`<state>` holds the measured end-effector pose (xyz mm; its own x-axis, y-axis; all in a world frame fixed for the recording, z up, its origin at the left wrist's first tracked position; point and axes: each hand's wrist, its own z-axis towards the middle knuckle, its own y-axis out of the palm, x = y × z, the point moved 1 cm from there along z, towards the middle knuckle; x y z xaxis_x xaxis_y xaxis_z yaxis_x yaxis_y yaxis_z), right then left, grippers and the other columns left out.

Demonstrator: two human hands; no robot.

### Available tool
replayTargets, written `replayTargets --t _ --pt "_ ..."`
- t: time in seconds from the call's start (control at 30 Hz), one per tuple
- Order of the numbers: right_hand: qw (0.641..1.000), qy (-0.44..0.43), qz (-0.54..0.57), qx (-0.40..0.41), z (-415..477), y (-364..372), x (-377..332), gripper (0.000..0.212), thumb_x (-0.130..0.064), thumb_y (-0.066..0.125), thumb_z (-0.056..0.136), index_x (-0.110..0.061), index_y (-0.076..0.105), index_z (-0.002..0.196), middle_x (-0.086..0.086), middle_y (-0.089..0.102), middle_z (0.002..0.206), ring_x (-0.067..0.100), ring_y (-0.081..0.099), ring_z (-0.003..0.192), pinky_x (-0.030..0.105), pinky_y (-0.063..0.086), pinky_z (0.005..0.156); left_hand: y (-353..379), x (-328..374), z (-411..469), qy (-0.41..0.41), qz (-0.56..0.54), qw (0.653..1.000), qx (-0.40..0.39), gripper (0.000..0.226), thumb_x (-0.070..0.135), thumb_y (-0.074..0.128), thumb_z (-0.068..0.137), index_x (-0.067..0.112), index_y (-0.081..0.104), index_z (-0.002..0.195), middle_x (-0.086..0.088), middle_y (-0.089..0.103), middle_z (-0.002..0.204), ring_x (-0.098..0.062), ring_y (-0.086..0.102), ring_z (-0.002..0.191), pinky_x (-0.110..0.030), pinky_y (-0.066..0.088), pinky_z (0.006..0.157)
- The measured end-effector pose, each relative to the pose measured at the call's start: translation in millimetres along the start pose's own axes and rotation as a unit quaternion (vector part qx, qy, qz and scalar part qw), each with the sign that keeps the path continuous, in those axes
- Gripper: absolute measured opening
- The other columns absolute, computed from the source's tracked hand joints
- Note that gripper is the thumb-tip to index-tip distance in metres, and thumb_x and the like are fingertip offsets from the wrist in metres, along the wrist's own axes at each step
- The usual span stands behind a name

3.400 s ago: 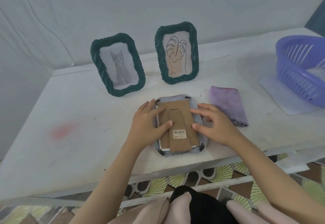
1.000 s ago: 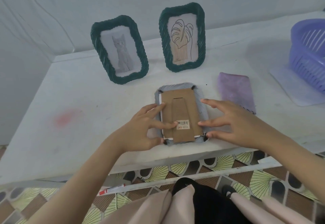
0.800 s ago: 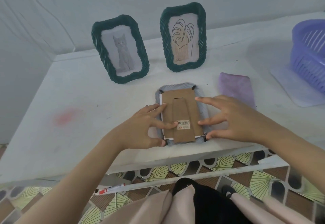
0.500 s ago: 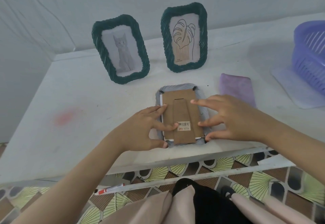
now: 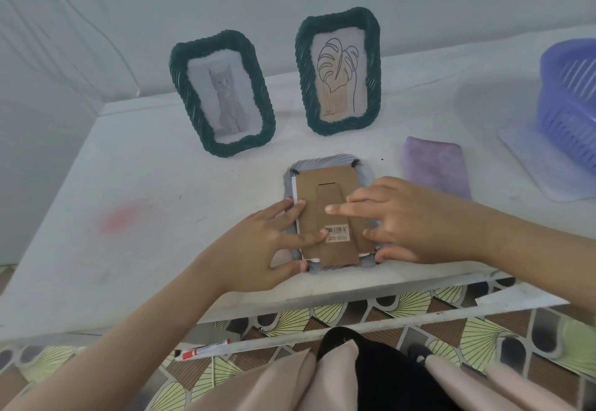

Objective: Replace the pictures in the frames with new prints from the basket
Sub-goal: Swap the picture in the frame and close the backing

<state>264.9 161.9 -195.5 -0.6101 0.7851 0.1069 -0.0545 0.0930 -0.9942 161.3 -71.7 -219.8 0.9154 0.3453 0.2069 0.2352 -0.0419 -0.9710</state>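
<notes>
A grey frame (image 5: pixel 325 161) lies face down near the table's front edge, its brown cardboard back (image 5: pixel 322 181) with a stand flap and a barcode label facing up. My left hand (image 5: pixel 267 243) rests on the frame's left side, its straight fingers touching the cardboard and the thumb at the lower corner. My right hand (image 5: pixel 403 217) lies spread over the right side, fingertips pressing on the cardboard. Two dark green frames stand behind: one with a cat picture (image 5: pixel 222 94), one with a leaf drawing (image 5: pixel 338 72). The purple basket (image 5: pixel 567 101) stands at the far right.
A folded purple cloth (image 5: pixel 435 165) lies right of the face-down frame. The basket sits on a pale sheet (image 5: pixel 535 168). A pink stain (image 5: pixel 119 217) marks the white table at the left. A red-capped marker (image 5: pixel 206 349) lies on the patterned floor below.
My right hand's fingers have slid leftward, further onto the cardboard back. My left hand has stayed at the frame's left side. The frame has stayed put on the table over the last second.
</notes>
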Motion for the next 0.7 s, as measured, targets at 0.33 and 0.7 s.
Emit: replayTargets --t 0.33,0.7 --pt "0.999 -0.014 0.016 0.04 -10.9 15.4 -5.5 0.029 -0.031 0.053 0.088 -0.011 0.07 0.078 -0.002 0.04 0.145 0.014 0.041 0.12 0.032 0.035 0.1 -4.9 -0.8 4.6 0.022 0.007 1.0 0.005 0.05 0.057 0.04 0.086 0.042 0.042 0.134 -0.021 0.032 0.145 -0.035 0.029 0.137 -0.037 0.027 0.109" --pt "0.947 0.185 0.142 0.22 -22.1 39.0 -29.8 0.022 -0.023 0.057 0.085 -0.012 0.075 0.089 -0.002 0.041 0.142 0.018 0.046 0.118 0.034 0.043 0.092 -2.4 0.2 5.9 0.009 -0.01 1.0 -0.002 0.051 0.058 0.038 0.084 0.043 0.042 0.133 -0.021 0.031 0.146 -0.032 0.024 0.14 -0.035 0.03 0.109"
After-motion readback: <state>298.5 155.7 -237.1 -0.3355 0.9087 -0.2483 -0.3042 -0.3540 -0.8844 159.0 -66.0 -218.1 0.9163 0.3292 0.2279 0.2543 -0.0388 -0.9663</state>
